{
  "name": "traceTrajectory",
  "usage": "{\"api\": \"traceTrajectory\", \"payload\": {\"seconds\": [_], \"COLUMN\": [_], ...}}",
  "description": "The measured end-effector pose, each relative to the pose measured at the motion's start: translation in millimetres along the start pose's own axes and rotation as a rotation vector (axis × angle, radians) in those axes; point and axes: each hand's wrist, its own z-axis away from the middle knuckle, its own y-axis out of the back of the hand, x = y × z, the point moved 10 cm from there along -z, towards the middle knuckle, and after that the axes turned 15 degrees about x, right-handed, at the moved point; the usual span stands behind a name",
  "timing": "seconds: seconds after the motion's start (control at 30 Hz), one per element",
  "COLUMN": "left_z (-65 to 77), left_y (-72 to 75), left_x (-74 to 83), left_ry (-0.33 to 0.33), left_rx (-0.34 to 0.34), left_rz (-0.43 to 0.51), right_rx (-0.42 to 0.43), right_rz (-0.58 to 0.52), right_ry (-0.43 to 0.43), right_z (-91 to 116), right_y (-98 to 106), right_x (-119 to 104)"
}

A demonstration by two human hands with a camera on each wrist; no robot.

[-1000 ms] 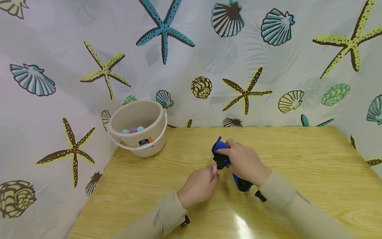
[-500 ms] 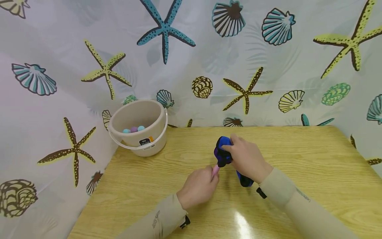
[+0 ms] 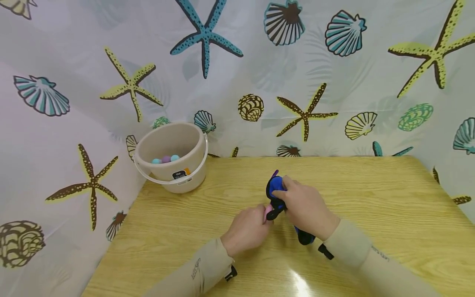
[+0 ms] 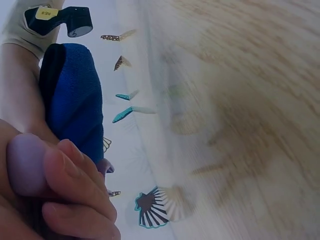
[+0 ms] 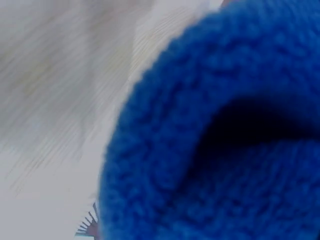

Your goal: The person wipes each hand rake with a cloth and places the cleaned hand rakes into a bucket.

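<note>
My left hand (image 3: 248,230) grips the pink handle (image 3: 268,212) of a slim tool. The handle's rounded, lavender-looking end (image 4: 27,165) pokes out of the fist in the left wrist view. In my right hand (image 3: 307,206) is a blue cloth (image 3: 276,185) with black edging, bunched around the tool beyond the handle. A thin purple tip (image 3: 275,173) sticks out past the cloth's far side; the rest of the tool's head is hidden. One end of the cloth hangs below the right palm. Folded fuzzy blue cloth (image 5: 150,165) fills much of the right wrist view.
A beige bucket (image 3: 168,142) with a white handle stands at the table's back left. Small blue and purple balls (image 3: 165,159) show inside it. The wooden table (image 3: 371,214) meets a curtain (image 3: 222,99) printed with shells and starfish at its back and sides.
Half a second ago the cloth sat farther out and covered the purple tip; now it has slid down toward the left hand and the tip shows again. The left hand has barely moved.
</note>
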Motion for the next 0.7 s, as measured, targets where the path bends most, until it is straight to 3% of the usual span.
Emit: {"api": "traceTrajectory", "payload": {"seconds": [0.1,0.33,0.53,0.7], "left_z": [0.1,6.4,10.2,11.4], "left_y": [0.6,-1.5,-2.4,-3.4], "left_x": [0.4,15.5,15.0,13.8], "left_ry": [0.001,-0.078,-0.036,-0.028], "left_rx": [0.000,-0.028,-0.039,-0.048], "left_rz": [-0.008,0.017,0.017,0.025], "right_rx": [0.023,0.109,0.132,0.105], "right_rz": [-0.015,0.046,0.127,0.098], "right_ry": [0.001,0.023,-0.010,-0.017], "right_z": [-3.3,-16.6,-21.6,-19.6], "right_y": [3.3,6.6,4.1,0.6], "right_x": [-4.0,1.6,17.8,16.9]}}
